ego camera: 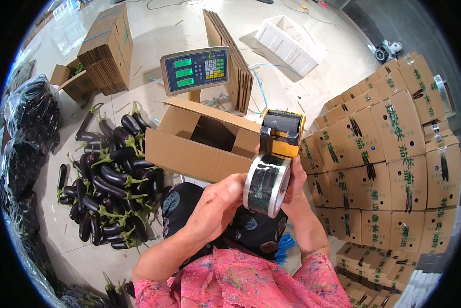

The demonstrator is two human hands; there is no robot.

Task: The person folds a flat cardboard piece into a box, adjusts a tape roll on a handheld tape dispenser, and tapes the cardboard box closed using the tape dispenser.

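A yellow and black tape dispenser (pixel 282 133) carries a wide roll of clear packing tape (pixel 267 184), held up above my lap. My right hand (pixel 297 181) is closed around the dispenser, partly hidden behind the roll. The fingers of my left hand (pixel 222 204) touch the near left side of the roll; whether they pinch the tape's end cannot be told. Just beyond my hands an open cardboard box (pixel 199 163) rests before me, its flaps raised and its visible inside dark. Behind it stands a digital scale's display (pixel 195 71) with lit green readouts.
A heap of eggplants (pixel 111 184) lies on the tiled floor at left, beside plastic bags of eggplants (pixel 32 115). Stacked printed cartons (pixel 369 173) form a wall at right. Flattened cartons (pixel 109 50), more folded cardboard (pixel 230 57) and a white foam box (pixel 288 44) stand beyond.
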